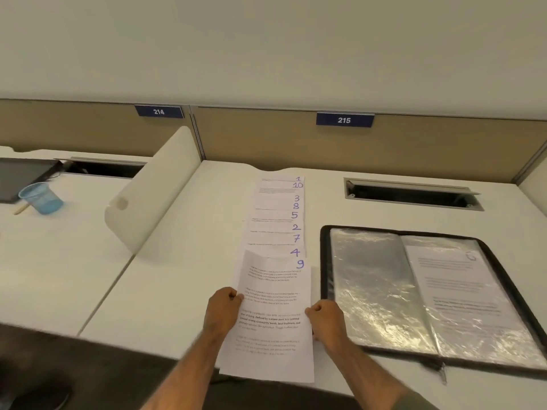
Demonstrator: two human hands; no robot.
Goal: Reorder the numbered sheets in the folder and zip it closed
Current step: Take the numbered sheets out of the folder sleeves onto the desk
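Right now you are holding sheet 9 [272, 321] by its two long edges. Your left hand [223, 306] is pinching the left edge and your right hand [325, 319] the right, both with fingers curled onto the paper. The sheet is lying at the near end of the fanned column of sheets [275, 220], where 1, 10, 3, 8, 5, 2, 7 and 4 are showing their corner numbers. Its lower end seems to be overhanging the desk's [177, 291] front edge.

If you are laying it down, I would be sliding it flat and square, leaving the 4 uncovered so every number is readable. Light pinches are enough; a hard one is likely creasing thin paper.

The open folder [324, 261] is lying just beside your right hand, with sheet 6 [461, 291] sleeved in its right page and the zip pull [442, 372] at the near rim. Bare desk is lying to your left, as far as the white divider [154, 187]. To the right, the folder's raised rim could be catching a sheet corner.
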